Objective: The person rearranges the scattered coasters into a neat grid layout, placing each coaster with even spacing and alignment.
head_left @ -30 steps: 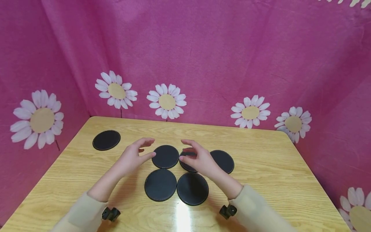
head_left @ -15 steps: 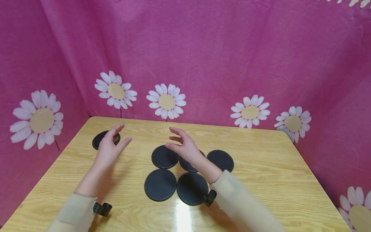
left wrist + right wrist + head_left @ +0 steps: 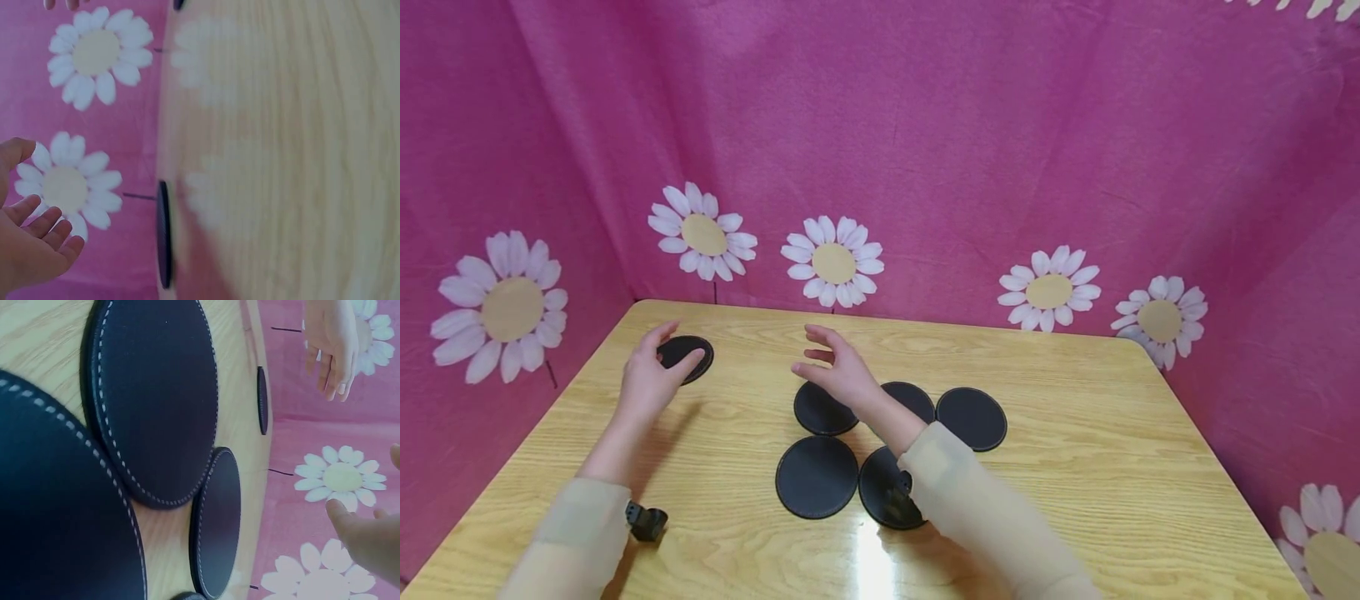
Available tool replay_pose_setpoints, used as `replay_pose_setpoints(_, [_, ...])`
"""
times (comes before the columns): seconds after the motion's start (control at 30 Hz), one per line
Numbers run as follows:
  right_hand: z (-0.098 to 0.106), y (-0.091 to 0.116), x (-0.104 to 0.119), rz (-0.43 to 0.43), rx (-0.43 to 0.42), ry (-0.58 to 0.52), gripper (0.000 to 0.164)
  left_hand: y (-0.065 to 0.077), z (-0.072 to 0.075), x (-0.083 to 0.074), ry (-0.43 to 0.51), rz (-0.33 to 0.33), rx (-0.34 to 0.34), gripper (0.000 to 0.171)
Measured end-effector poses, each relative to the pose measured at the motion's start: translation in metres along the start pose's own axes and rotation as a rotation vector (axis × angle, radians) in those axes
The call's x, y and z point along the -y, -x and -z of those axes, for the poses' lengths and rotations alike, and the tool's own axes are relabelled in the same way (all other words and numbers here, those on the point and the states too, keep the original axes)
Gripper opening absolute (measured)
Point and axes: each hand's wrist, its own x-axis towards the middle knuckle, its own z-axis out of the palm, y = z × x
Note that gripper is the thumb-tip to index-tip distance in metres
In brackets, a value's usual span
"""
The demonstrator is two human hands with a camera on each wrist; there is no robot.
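Several round black coasters with pale edge stitching point(image 3: 162, 400) lie flat on a wooden table. One stands apart as the far-left coaster point(image 3: 682, 345). My left hand point(image 3: 647, 375) hovers over its near left side, thumb and fingers spread, overlapping it in the head view. In the left wrist view the same coaster point(image 3: 164, 234) appears edge-on, below the hand and apart from it. My right hand point(image 3: 841, 371) hangs in the air above the back-left coaster point(image 3: 822, 412) of the middle group, fingers loosely bent and holding nothing. Its forearm partly hides the front-right coaster point(image 3: 878, 487).
Other coasters in the group are the front-left one point(image 3: 816, 477), the back-middle one point(image 3: 910, 400) and the back-right one point(image 3: 972, 418), lying edge to edge. A pink cloth point(image 3: 925, 167) with daisies walls the wooden table point(image 3: 1075, 467) at the back and sides.
My left hand has moved left, from beside the coaster group to the far-left coaster. My right hand has shifted left and farther back over the group. The coasters have not moved.
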Motion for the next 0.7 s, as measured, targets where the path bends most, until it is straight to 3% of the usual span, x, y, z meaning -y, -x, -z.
replay_pose_setpoints(0.2, [-0.013, -0.019, -0.019, -0.015, -0.040, 0.025, 0.064, -0.010, 0.006, 0.019, -0.049, 0.043, 0.031, 0.065])
replay_pose_setpoints(0.5, [-0.027, -0.033, -0.026, -0.089, -0.039, 0.048, 0.064, -0.025, 0.018, 0.045, -0.131, 0.121, 0.154, 0.073])
replay_pose_setpoints(0.7, [-0.036, -0.038, -0.027, -0.138, -0.022, 0.039, 0.065, -0.032, 0.019, 0.059, -0.160, 0.190, 0.186, 0.073])
